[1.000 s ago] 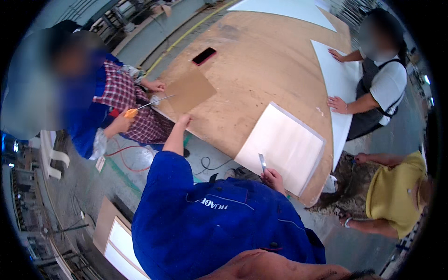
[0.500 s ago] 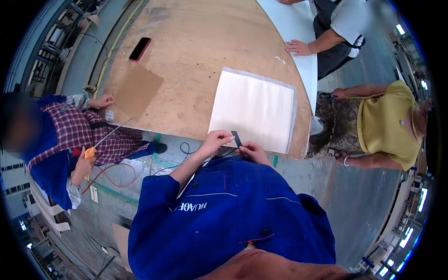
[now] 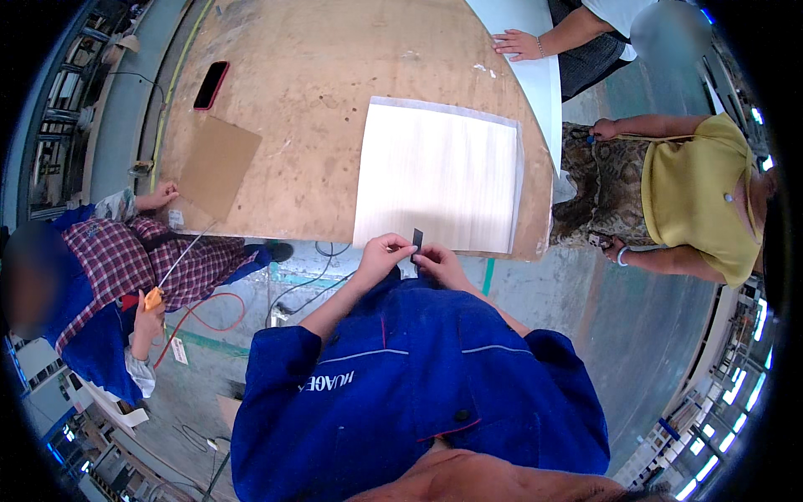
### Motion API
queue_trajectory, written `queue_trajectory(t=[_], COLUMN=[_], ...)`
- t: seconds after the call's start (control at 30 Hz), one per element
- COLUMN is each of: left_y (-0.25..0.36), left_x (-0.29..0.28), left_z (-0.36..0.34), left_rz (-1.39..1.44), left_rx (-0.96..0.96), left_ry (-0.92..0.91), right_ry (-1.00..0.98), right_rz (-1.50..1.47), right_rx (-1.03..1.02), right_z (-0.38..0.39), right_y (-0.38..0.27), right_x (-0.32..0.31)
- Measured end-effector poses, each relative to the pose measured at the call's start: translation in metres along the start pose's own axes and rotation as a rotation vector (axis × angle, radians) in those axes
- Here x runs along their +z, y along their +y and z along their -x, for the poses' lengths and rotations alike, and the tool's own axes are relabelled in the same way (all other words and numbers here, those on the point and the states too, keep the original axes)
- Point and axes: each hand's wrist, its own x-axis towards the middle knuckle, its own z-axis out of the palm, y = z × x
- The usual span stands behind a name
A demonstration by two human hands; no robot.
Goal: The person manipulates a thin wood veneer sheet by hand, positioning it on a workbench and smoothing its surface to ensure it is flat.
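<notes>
Left hand [image 3: 387, 255] and right hand [image 3: 439, 263] are both pinching a thin dark flat strip [image 3: 417, 238], dead center of frame, by the white rectangular pale-grained sheet's [image 3: 439, 176] lower edge.

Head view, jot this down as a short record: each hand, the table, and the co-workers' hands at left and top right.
Left hand: pinching a small dark strip
Right hand: pinching the same strip, lower down
Wooden table: pale sheet, brown sheet, phone
Left co-worker's hand: holding orange-handled tool
Top-right co-worker's hand: on white panel
</notes>
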Motion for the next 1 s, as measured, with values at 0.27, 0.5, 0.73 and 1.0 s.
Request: queue_trajectory(t=[0.27, 0.5, 0.73, 1.0], left_y=[-0.004, -0.004, 0.002, -0.007], left_x=[-0.004, -0.096, -0.128, -0.136], left_z=[-0.003, -0.078, -0.111, -0.117], left_rz=[-0.124, -0.99, -1.237, -1.344], left_rx=[-0.014, 0.565, 0.553, 0.509], left_ry=[-0.024, 0.184, 0.071, -0.038], right_ry=[0.107, 0.323, 0.339, 0.351], right_rz=[0.028, 0.343, 0.421, 0.465], right_rx=[-0.065, -0.292, -0.242, -0.221], right_z=[-0.02, -0.076, -0.103, -0.098], right_y=[-0.015, -0.062, -0.077, -0.06], right_x=[-0.004, -0.045, -0.044, -0.055])
